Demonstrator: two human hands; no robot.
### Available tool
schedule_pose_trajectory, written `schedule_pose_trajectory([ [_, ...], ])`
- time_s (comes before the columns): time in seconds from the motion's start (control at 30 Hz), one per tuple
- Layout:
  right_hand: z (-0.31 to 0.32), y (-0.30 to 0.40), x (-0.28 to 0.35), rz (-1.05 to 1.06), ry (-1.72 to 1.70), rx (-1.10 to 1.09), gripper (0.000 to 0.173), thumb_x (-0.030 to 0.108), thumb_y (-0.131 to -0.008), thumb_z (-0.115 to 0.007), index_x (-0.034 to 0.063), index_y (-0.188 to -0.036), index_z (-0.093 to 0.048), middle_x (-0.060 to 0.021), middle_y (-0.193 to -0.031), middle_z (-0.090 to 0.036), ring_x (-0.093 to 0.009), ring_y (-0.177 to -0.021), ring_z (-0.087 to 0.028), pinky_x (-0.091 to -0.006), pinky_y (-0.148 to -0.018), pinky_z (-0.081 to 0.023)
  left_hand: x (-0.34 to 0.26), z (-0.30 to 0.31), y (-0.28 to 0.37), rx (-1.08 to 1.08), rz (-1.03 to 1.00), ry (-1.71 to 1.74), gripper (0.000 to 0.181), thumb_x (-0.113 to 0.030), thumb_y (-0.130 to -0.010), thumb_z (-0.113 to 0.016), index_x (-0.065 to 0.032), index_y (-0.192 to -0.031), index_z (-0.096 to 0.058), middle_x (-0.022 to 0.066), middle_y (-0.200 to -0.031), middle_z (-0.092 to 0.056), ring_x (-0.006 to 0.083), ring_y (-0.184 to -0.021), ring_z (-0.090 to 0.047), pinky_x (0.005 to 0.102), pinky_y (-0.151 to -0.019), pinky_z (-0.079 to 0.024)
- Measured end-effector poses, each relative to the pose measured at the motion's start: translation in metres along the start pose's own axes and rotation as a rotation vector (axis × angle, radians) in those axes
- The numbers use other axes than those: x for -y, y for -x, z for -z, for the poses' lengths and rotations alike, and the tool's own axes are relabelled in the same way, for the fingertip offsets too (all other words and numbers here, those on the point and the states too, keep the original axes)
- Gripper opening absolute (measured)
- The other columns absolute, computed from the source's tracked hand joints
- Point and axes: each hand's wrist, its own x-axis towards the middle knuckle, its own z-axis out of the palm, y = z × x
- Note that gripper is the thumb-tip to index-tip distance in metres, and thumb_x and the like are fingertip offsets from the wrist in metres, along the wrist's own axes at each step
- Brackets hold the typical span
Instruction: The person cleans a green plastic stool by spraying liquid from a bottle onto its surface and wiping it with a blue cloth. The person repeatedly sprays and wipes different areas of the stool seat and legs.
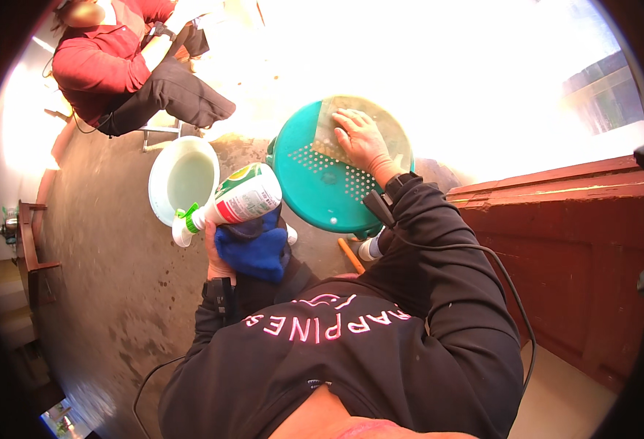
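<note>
My left hand (218, 249) is around the neck of a white spray bottle (245, 193) with a green collar and a printed label. The bottle lies on its side, its nozzle pointing left. Just below it, a blue cloth (253, 255) is bunched against my left hand and over my knee; whether the fingers also grip it is unclear. My right hand (361, 140) rests palm down on a see-through flat panel (324, 134). That panel lies on a round teal plastic surface with rows of holes (311, 192). Glare washes out the panel's far side.
A pale basin (184, 178) of cloudy liquid stands left of the teal surface. Beyond it sits another person (119, 71) in a red shirt. A red-brown wooden panel (546, 252) rises at my right. An orange handle (351, 255) lies near my foot. Cables (497, 263) trail from both wrists.
</note>
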Motion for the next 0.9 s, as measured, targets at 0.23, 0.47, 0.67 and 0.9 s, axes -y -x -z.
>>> schedule_pose_trajectory([
  [0.23, -0.001, 0.011, -0.004, 0.036, -0.016, -0.12, 0.015, 0.017, -0.084, -0.056, 0.0078, -0.092, -0.065, -0.0093, -0.1, -0.065, -0.029, -0.095, -0.057, -0.038, -0.086, -0.045, -0.001, -0.005, -0.001, -0.116, -0.006, -0.035, 0.075, -0.052, -0.088, -0.05, -0.0012, -0.139, -0.031, 0.0159, -0.136, -0.042, 0.0292, -0.122, -0.044, 0.0414, -0.105, -0.034],
  [0.47, 0.033, -0.003, -0.022, -0.035, -0.132, 0.111, 0.029, 0.03, -0.091, -0.048, 0.0123, -0.108, -0.064, -0.0088, -0.113, -0.062, -0.03, -0.112, -0.052, -0.0383, -0.097, -0.038, 0.001, 0.002, -0.002, 0.043, -0.039, 0.004, 0.069, -0.052, -0.09, -0.048, -0.0073, -0.14, -0.032, 0.0128, -0.136, -0.043, 0.0283, -0.121, -0.044, 0.0408, -0.106, -0.033],
  [0.67, 0.046, 0.037, -0.032, -0.265, 0.339, 0.406, 0.051, 0.046, -0.091, -0.042, 0.0211, -0.135, -0.044, -0.0058, -0.147, -0.031, -0.03, -0.135, -0.027, -0.0535, -0.109, -0.019, 0.004, 0.016, -0.001, -0.026, 0.031, 0.056, 0.074, -0.054, -0.088, -0.049, -0.0038, -0.139, -0.031, 0.0145, -0.135, -0.043, 0.0288, -0.121, -0.044, 0.0413, -0.105, -0.033],
  [0.9, 0.03, 0.037, -0.026, -0.589, 0.521, 0.2, 0.057, 0.046, -0.088, -0.044, 0.0181, -0.138, -0.038, -0.0073, -0.147, -0.03, -0.029, -0.137, -0.025, -0.0506, -0.109, -0.021, 0.005, 0.016, -0.006, -0.012, -0.003, 0.021, 0.074, -0.057, -0.089, -0.046, -0.0062, -0.141, -0.029, 0.0165, -0.136, -0.041, 0.0314, -0.122, -0.043, 0.0434, -0.106, -0.032],
])
